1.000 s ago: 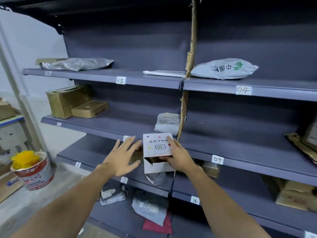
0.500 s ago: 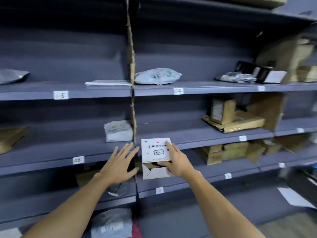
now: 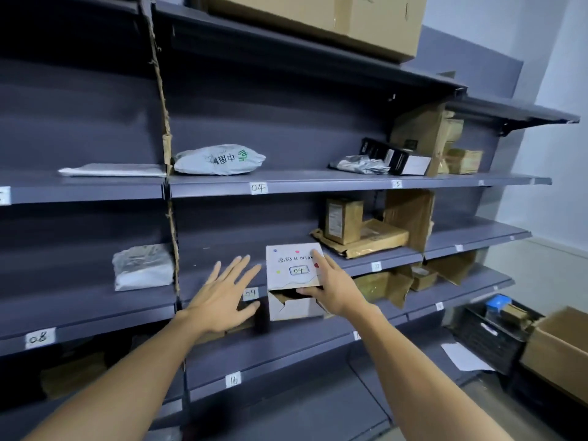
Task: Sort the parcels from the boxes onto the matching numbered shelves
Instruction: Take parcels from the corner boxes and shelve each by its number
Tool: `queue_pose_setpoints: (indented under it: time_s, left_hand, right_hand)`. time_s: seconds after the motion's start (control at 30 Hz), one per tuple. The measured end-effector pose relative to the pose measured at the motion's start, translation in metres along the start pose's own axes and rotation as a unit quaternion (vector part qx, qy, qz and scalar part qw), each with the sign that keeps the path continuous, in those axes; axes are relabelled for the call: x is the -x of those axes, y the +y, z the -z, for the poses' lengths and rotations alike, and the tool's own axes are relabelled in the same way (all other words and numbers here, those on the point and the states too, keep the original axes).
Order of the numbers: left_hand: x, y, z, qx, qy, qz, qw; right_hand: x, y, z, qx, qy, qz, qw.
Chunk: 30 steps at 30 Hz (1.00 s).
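Box [image 3: 292,265] marked 04, with tag 04 [image 3: 258,188] now in view just above it
My view has swung right: tag 08 [image 3: 39,338] far left, my left hand [image 3: 222,300] stays spread and empty, a grey bag [image 3: 219,159] printed 国中 lies over tag 04, my right hand [image 3: 337,291] still grips the box in the air by tag 09 [image 3: 250,293], so I judge it goes one level up
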State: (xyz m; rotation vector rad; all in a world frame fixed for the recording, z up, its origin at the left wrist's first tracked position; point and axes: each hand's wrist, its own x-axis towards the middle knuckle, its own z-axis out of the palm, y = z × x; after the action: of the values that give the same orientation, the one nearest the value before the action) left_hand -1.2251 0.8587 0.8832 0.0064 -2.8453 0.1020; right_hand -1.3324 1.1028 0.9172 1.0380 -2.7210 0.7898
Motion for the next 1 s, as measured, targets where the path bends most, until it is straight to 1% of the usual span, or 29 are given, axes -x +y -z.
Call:
queue_pose_setpoints:
  time_s: [0.17, 0.3, 0.47, 0.53, 0.6, 0.67, 0.77, 0.87, 0.93, 1.0]
  left_hand:
    - [-0.048, -0.007, 0.048, -0.037, 0.043, 0.025, 0.998]
    - [-0.079, -0.015, 0.084, -0.061, 0.075, 0.047, 0.994]
    - [-0.108, -0.026, 0.109, -0.101, 0.083, 0.071, 0.989]
    - [-0.121, -0.032, 0.114, -0.106, 0.086, 0.075, 0.988]
    - [-0.135, -0.038, 0.116, -0.105, 0.092, 0.075, 0.987]
    - [-0.146, -0.042, 0.116, -0.110, 0.093, 0.071, 0.987]
    - [-0.161, -0.051, 0.114, -0.111, 0.096, 0.059, 0.987]
    - [-0.176, -0.063, 0.114, -0.111, 0.091, 0.052, 0.988]
    - [-0.188, -0.070, 0.114, -0.102, 0.104, 0.052, 0.988]
    - [-0.196, -0.077, 0.112, -0.100, 0.093, 0.046, 0.990]
  right_hand:
    - [-0.053, -0.006, 0.062, 0.008, 0.042, 0.066, 0.997]
    - [-0.095, -0.013, 0.103, -0.011, 0.063, 0.094, 0.994]
    - [-0.147, -0.013, 0.136, -0.014, 0.041, 0.114, 0.993]
    - [-0.165, -0.013, 0.149, -0.015, 0.051, 0.108, 0.993]
    - [-0.180, -0.010, 0.158, -0.041, 0.058, 0.098, 0.993]
    - [-0.190, -0.007, 0.162, -0.040, 0.061, 0.110, 0.991]
    - [-0.198, -0.012, 0.170, 0.008, 0.089, 0.148, 0.985]
    - [-0.215, -0.021, 0.179, 0.026, 0.107, 0.168, 0.980]
    - [-0.228, -0.021, 0.177, 0.057, 0.110, 0.156, 0.980]
    - [-0.237, -0.022, 0.164, 0.047, 0.119, 0.131, 0.983]
